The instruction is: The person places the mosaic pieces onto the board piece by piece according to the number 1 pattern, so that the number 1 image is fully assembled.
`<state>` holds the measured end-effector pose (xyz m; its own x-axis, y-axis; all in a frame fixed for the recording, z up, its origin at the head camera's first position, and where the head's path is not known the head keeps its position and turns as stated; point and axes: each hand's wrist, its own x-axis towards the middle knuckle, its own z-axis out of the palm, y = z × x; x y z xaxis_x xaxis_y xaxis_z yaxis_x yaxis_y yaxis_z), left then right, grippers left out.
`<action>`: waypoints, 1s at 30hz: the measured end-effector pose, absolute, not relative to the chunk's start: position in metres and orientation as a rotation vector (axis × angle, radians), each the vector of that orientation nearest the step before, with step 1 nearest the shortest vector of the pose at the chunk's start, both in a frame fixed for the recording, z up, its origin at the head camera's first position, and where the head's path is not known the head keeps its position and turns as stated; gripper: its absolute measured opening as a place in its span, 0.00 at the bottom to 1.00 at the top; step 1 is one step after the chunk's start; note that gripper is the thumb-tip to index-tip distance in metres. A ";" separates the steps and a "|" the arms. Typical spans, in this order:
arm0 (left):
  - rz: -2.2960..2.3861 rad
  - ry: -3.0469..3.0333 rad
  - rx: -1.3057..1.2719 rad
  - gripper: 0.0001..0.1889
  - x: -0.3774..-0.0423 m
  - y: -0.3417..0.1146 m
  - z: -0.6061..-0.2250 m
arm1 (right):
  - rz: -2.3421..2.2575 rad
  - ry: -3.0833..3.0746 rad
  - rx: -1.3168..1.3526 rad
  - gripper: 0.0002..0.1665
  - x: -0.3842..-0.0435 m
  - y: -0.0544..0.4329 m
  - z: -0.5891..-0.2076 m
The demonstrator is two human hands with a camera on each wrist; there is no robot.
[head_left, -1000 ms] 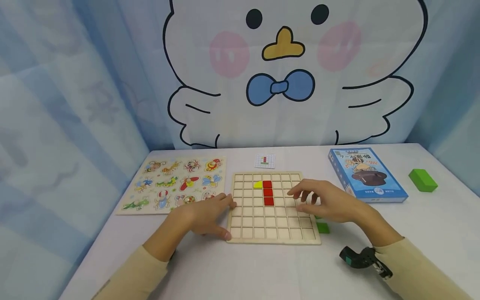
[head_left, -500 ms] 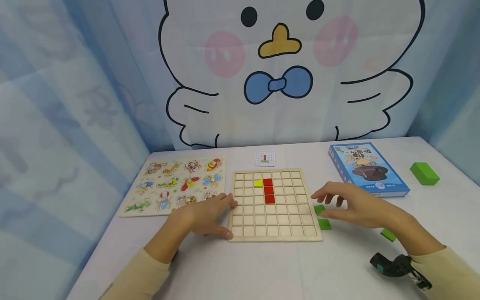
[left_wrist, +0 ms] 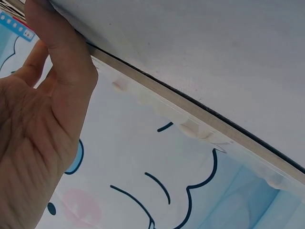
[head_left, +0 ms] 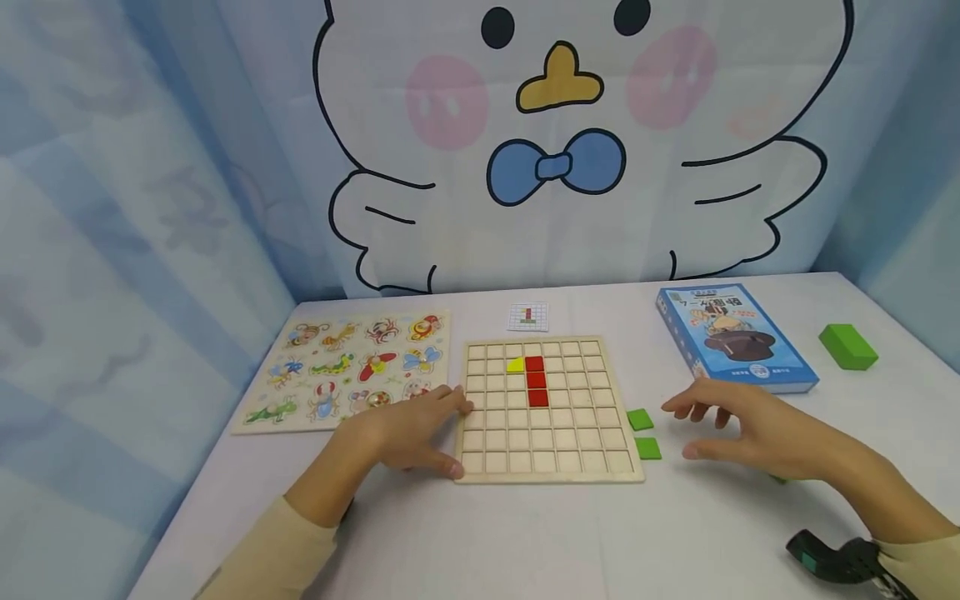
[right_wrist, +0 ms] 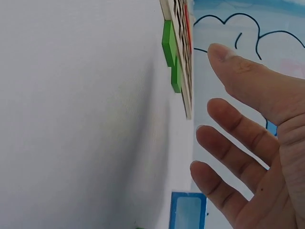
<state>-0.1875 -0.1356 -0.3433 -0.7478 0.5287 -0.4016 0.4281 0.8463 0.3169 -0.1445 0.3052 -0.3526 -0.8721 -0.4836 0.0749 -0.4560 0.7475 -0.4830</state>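
A wooden grid board [head_left: 495, 442] lies in the middle of the table. Three red squares [head_left: 536, 381] run down one column of it, with a yellow piece [head_left: 515, 365] beside the top one. My left hand [head_left: 408, 432] rests along the board's left edge, its thumb at the near corner. To the right of the board, my right hand [head_left: 765, 429] hovers with fingers loosely bent and nothing between them. Two green tiles [head_left: 648, 449] lie against the board's right edge, also seen as thin green slabs [right_wrist: 168, 43] in the right wrist view. Another green piece [head_left: 778, 479] is mostly hidden under the right wrist.
Behind the board lies a small card [head_left: 528, 317] with a printed grid pattern. An insect puzzle board [head_left: 255, 396] is at the left. A blue box [head_left: 738, 337] and a green block [head_left: 848, 347] sit at the back right. A patterned curtain [head_left: 570, 242] hangs behind the table.
My right hand has moved from over the board's right side out to the right, uncovering the two green tiles. My left hand stays at the board's left edge.
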 end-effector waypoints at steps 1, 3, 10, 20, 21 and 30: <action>0.279 2.533 0.707 0.41 -0.188 -0.135 -0.343 | -0.777 2.895 -0.771 0.27 -0.143 0.308 -0.353; 0.279 2.530 0.705 0.41 -0.188 -0.134 -0.343 | -0.776 2.913 -0.761 0.29 -0.140 0.313 -0.355; 0.257 2.546 0.698 0.43 -0.188 -0.135 -0.343 | -0.715 2.959 -0.678 0.34 -0.135 0.328 -0.359; 0.274 2.534 0.711 0.42 -0.188 -0.134 -0.344 | -0.718 3.001 -0.576 0.33 -0.124 0.347 -0.372; 0.272 2.535 0.717 0.42 -0.188 -0.134 -0.343 | -0.723 3.016 -0.589 0.32 -0.123 0.349 -0.374; 0.264 2.539 0.704 0.42 -0.189 -0.133 -0.343 | -0.692 3.050 -0.596 0.32 -0.122 0.358 -0.373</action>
